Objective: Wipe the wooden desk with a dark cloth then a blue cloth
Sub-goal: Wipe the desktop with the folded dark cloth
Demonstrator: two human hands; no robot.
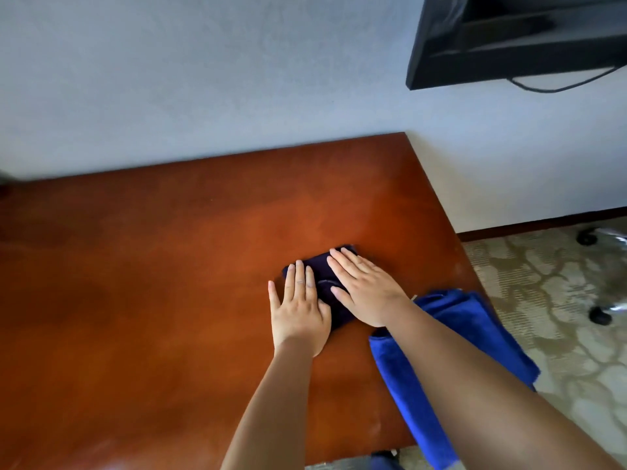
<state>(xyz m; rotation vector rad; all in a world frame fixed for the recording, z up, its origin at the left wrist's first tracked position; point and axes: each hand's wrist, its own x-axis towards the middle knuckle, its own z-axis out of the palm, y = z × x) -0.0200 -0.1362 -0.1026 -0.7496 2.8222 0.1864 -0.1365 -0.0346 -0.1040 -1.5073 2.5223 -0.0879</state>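
Observation:
A reddish-brown wooden desk [152, 283] fills the left and middle of the view. A small folded dark cloth [322, 266] lies on it right of centre. My left hand [298, 310] lies flat with fingers spread, partly on the cloth's left side and partly on the bare wood. My right hand [364, 288] presses flat on the cloth's right side. Most of the cloth is hidden under both palms. A bright blue cloth [451, 320] lies along the desk's right edge under my right forearm, hanging over the corner.
The desk stands against a pale wall [203, 79]. A black wall-mounted screen [515, 39] with a dangling cable is at the top right. Patterned carpet [559, 300] lies right of the desk, with chair castors [600, 315] on it.

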